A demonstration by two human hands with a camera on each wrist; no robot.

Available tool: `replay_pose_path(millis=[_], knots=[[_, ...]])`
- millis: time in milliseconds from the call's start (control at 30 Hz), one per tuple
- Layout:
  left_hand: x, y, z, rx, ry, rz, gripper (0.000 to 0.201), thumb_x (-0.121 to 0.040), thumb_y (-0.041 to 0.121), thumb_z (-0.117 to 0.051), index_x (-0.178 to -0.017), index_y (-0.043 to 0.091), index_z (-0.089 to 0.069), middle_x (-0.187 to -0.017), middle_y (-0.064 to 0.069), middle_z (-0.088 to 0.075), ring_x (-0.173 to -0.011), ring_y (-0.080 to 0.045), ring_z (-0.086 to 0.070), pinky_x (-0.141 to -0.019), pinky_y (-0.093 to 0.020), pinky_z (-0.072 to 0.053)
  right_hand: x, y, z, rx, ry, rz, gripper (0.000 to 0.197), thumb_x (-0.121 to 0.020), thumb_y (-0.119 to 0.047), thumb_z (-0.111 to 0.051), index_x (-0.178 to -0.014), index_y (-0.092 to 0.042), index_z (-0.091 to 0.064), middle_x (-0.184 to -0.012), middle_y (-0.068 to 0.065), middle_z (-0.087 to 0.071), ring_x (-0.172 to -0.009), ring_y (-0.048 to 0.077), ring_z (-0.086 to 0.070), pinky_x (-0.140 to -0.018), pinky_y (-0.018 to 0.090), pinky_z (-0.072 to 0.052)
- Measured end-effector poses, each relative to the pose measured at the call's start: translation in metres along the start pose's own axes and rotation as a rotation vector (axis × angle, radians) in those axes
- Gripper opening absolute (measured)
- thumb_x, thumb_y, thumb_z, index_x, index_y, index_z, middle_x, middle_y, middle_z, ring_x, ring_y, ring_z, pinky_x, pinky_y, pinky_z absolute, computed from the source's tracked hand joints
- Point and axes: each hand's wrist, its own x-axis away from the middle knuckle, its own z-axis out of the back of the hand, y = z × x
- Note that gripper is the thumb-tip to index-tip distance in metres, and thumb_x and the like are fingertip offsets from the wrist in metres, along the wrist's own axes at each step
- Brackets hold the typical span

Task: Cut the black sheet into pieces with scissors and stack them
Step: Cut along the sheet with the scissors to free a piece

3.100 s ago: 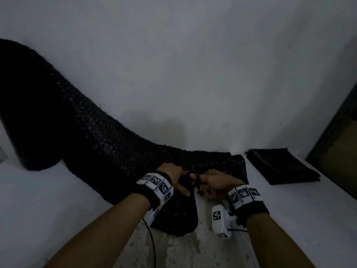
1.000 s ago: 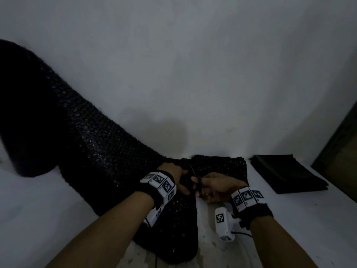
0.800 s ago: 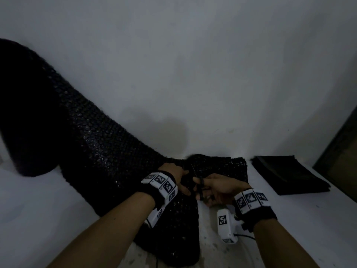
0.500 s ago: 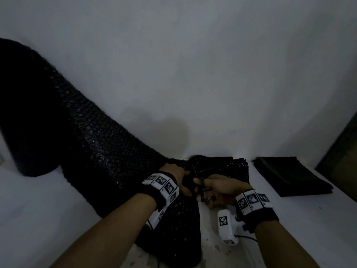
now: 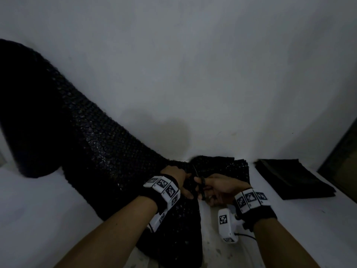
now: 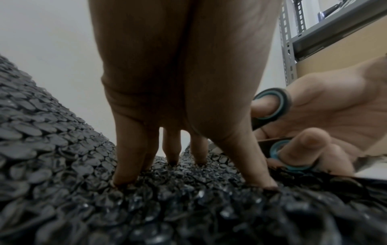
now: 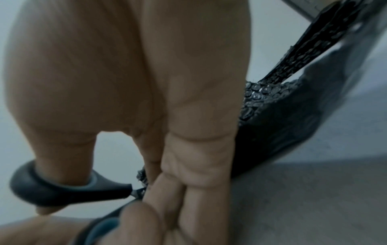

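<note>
Black bubbled sheet pinned flat and cut at its right part

The black sheet [image 5: 100, 151] trails from a roll at far left to the stack of cut pieces [image 5: 293, 178] on its right. On the sheet, the left hand [image 5: 174, 174] presses with straight, spread fingers [image 6: 127, 157]. Just right of them, the right hand [image 5: 220, 188] grips the scissors [image 5: 201, 185], thumb and fingers through the loops.

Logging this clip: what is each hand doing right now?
Left hand: open, straight fingers pressing down on the black sheet.
Right hand: closed, thumb and fingers through the handles of the scissors.
</note>
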Motion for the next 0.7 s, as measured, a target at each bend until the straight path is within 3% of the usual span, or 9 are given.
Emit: replay_pose_path(millis=[200,333,433,600,700], knots=[[0.004,0.001,0.003,-0.009,0.0,-0.015,0.09,-0.073,0.077,-0.065,-0.142,0.022,-0.049,-0.131,-0.008,-0.061,-0.111,-0.027,-0.061,-0.09,-0.034,-0.053,-0.011,0.0,0.005,0.024,0.002,0.027,0.054,-0.078,-0.051,-0.077,-0.091,0.0,-0.068,-0.073,0.016,-0.066,-0.053,0.022,-0.048,-0.053,0.03,-0.041],[0.009,0.002,0.006,-0.031,-0.008,-0.02,0.079,-0.074,0.075,-0.066,-0.132,0.023,-0.057,-0.118,-0.008,-0.066,-0.102,-0.028,-0.064,-0.084,-0.035,-0.054,-0.015,-0.004,0.005,0.081,0.037,0.035,0.058,-0.071,-0.053,-0.081,-0.092,0.0,-0.07,-0.083,0.023,-0.07,-0.064,0.028,-0.055,-0.056,0.033,-0.045],[0.012,0.004,0.009,-0.041,-0.013,-0.016,0.075,-0.074,0.075,-0.066,-0.127,0.023,-0.06,-0.114,-0.008,-0.068,-0.099,-0.028,-0.065,-0.084,-0.037,-0.055,-0.018,-0.006,0.005,0.118,0.065,0.045,0.058,-0.072,-0.054,-0.08,-0.091,0.0,-0.071,-0.085,0.024,-0.071,-0.063,0.03,-0.056,-0.059,0.035,-0.046],[0.014,0.003,0.011,-0.03,-0.001,-0.02,0.073,-0.078,0.07,-0.066,-0.132,0.023,-0.057,-0.117,-0.011,-0.066,-0.104,-0.031,-0.063,-0.085,-0.038,-0.053,-0.021,-0.008,0.004,0.17,0.095,0.044,0.061,-0.071,-0.061,-0.08,-0.092,-0.004,-0.073,-0.09,0.024,-0.073,-0.076,0.034,-0.053,-0.064,0.037,-0.043],[0.016,0.003,0.012,-0.028,0.0,-0.029,0.074,-0.078,0.07,-0.066,-0.134,0.024,-0.055,-0.118,-0.01,-0.065,-0.105,-0.031,-0.063,-0.087,-0.039,-0.054,-0.02,-0.008,0.003,0.191,0.094,0.06,0.063,-0.077,-0.062,-0.075,-0.095,-0.002,-0.073,-0.089,0.022,-0.074,-0.067,0.031,-0.056,-0.061,0.035,-0.044]])
